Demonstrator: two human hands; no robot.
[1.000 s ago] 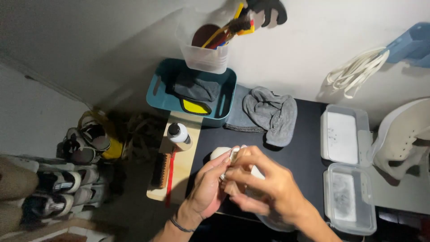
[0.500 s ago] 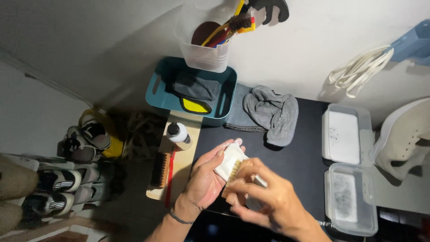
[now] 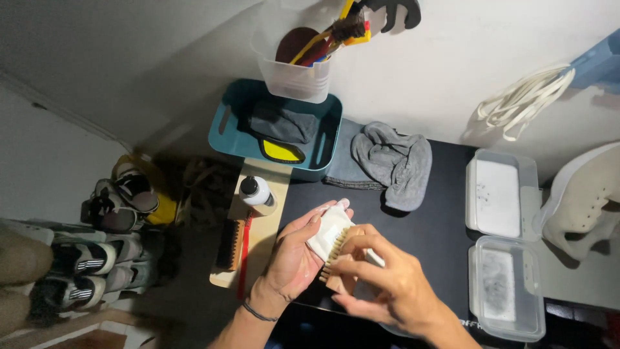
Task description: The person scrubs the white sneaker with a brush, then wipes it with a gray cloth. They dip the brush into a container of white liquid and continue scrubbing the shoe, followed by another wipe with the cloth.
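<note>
My left hand [image 3: 294, 258] holds a small white folded piece [image 3: 326, 229], cloth or sponge, I cannot tell which, flat in its palm above the black mat [image 3: 439, 226]. My right hand [image 3: 387, 287] grips a wooden brush with pale bristles [image 3: 337, 258]. The bristles press against the white piece. Both hands are close together over the mat's front left part.
A teal basket [image 3: 226, 132] holding dark cloths and a yellow item sits behind, with a clear tub of brushes [image 3: 294, 71] above it. A grey cloth [image 3: 394, 161], a bottle [image 3: 255, 192], a dark brush [image 3: 227, 244], a clear two-part box [image 3: 504, 245], a white shoe [image 3: 584, 200] and shoes on the floor [image 3: 97, 258] surround the mat.
The white piece went from my fingertips into my left palm. My right hand brought the brush against it and both hands lowered slightly.
</note>
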